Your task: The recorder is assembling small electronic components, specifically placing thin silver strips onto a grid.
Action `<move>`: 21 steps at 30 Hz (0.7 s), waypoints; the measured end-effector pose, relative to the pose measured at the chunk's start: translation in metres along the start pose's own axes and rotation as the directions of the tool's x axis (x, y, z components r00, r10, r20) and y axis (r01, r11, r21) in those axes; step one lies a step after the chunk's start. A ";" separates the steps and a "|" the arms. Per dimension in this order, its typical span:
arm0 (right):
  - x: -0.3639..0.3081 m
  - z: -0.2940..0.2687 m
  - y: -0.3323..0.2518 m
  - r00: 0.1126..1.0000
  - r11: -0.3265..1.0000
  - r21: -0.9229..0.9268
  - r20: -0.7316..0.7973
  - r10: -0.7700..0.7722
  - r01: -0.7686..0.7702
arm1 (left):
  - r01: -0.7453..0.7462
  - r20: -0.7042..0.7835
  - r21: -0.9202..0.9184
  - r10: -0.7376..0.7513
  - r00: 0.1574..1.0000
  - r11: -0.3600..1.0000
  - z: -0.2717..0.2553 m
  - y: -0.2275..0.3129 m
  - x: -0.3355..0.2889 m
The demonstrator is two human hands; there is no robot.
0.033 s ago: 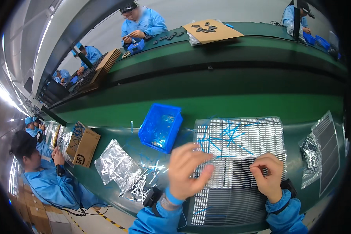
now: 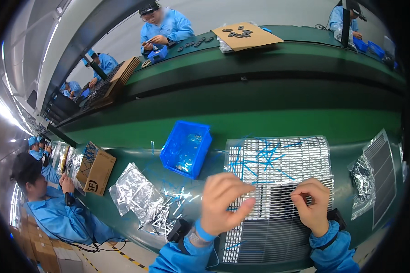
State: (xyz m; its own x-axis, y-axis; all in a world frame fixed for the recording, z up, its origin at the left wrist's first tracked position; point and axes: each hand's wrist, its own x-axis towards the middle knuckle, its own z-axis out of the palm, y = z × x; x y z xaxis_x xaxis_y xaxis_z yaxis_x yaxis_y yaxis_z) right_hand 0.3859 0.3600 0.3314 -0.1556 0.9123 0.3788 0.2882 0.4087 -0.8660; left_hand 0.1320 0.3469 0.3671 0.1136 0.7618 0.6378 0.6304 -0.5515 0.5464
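A sheet of small silver strips in close rows (image 2: pixel 282 157) lies in front of me. Blue slivers are scattered on its far half, and the near part shows dark striped backing (image 2: pixel 271 241). Over the sheet's left side hovers my left hand (image 2: pixel 224 202), thumb and forefinger apart, with nothing visible between them. My right hand (image 2: pixel 313 204) is at the sheet's right side, thumb and forefinger pinched together. Whatever may be in that pinch is too small to make out. Beyond my left hand stands a blue plastic bin (image 2: pixel 165 154) with small shiny pieces inside.
Left of the bin lie a clear bag of silver strips (image 2: pixel 134 189), loose strips (image 2: pixel 161 220) and a cardboard box (image 2: pixel 95 170). Another bag (image 2: pixel 363 186) rests on a dark striped sheet (image 2: pixel 385 177) at right. Co-workers sit left and across the green bench.
My left hand has shifted slightly right, toward the middle of the sheet. My right hand stays pinched in almost the same place.
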 end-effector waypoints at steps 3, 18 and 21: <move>-0.001 -0.002 -0.004 1.000 0.999 -0.035 -0.004 -0.007 0.007 | 0.072 0.128 -0.163 -0.051 0.990 0.984 0.022 0.000 -0.007; -0.002 -0.010 -0.002 0.994 0.998 -0.001 0.087 -0.062 0.062 | 0.398 0.332 -0.406 -0.272 0.903 0.823 0.031 -0.001 -0.014; -0.001 -0.008 0.000 0.998 0.999 0.031 0.065 -0.018 0.016 | 0.418 0.353 -0.411 -0.281 0.892 0.810 0.030 -0.001 -0.013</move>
State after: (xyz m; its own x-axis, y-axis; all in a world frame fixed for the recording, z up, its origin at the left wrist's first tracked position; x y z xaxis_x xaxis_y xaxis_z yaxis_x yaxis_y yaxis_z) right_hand 0.3941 0.3589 0.3338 -0.2218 0.9013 0.3721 0.2565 0.4221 -0.8695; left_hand 0.1530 0.3477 0.3419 0.1956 0.9548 0.2237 0.2428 -0.2682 0.9323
